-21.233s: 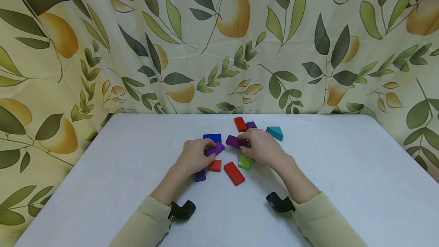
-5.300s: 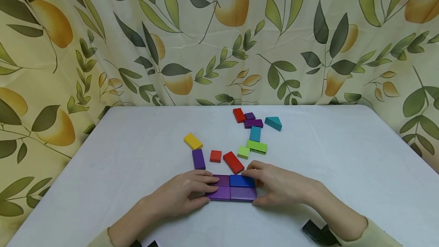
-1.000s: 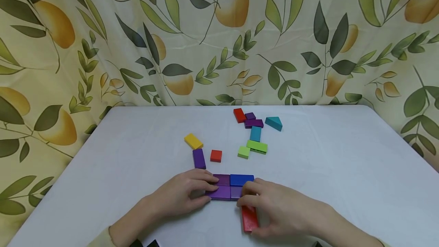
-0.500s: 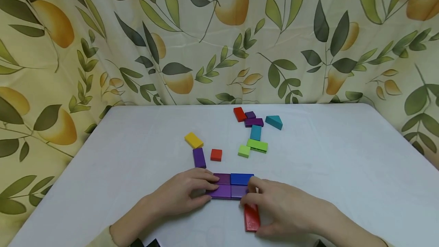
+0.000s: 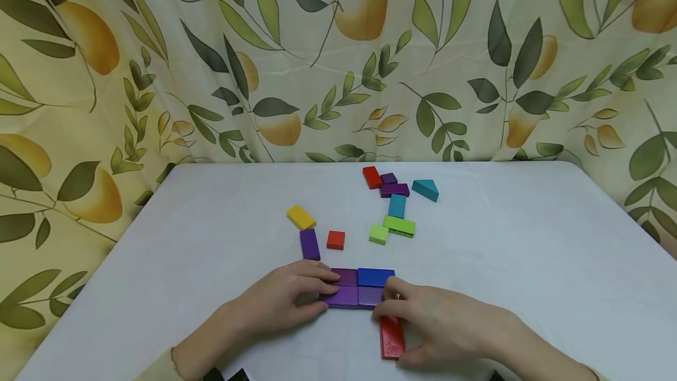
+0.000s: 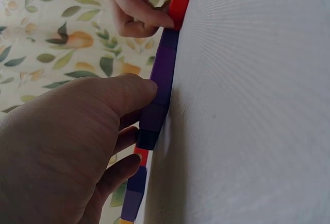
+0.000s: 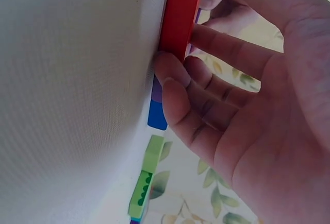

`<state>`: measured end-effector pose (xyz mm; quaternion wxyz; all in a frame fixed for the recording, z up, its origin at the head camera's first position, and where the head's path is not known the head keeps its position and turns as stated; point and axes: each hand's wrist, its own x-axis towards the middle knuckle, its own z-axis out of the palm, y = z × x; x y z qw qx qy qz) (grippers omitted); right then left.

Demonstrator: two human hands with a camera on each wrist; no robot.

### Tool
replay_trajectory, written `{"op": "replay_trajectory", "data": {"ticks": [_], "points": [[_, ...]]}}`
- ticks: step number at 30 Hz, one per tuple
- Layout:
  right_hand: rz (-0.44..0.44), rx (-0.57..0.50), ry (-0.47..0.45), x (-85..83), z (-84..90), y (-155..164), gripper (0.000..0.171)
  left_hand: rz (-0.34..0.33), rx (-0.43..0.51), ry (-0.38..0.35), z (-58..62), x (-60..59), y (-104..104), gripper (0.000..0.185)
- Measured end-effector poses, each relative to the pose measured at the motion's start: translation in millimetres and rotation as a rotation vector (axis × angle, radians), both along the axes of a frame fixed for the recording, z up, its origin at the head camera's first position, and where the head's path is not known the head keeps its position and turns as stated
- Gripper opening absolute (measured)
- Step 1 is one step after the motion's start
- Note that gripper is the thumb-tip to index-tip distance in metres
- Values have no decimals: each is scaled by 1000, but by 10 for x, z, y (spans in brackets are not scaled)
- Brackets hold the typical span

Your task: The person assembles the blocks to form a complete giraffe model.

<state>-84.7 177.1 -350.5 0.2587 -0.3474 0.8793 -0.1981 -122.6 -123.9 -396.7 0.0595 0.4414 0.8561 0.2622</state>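
Note:
Two purple blocks, a violet one and a blue one lie edge to edge as a flat rectangle on the white table. My left hand rests against its left end, fingers extended over the edge; the thumb presses the near side in the left wrist view. My right hand holds a long red block by its ends, thumb at the near end and curled fingers at the far end. This block lies crosswise, close to the rectangle's front right corner; the fingers partly hide that corner.
Behind the rectangle lie a small red block, a dark purple block and a yellow block. Farther right are green blocks, a teal block, a teal triangle and several purple and red ones. A patterned curtain hangs behind.
Since about five seconds ago, my right hand has brought the long red block from behind the rectangle to its front right. Over the last second it shifted slightly right. My left hand stayed put.

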Motion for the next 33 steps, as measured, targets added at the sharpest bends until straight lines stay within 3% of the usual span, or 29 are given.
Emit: {"op": "replay_trajectory", "data": {"ticks": [13, 22, 28, 33], "points": [[1, -6, -22, -27, -3, 16, 49, -1, 0, 9, 1, -5, -5, 30], [-23, -26, 185, -8, 55, 86, 70, -4, -5, 13, -6, 0, -5, 30], [-28, 56, 167, 16, 42, 45, 87, -11, -4, 20, 5, 1, -2, 30], [-31, 97, 167, 41, 32, 9, 88, -11, -13, 22, 11, -1, -8, 32]]}}
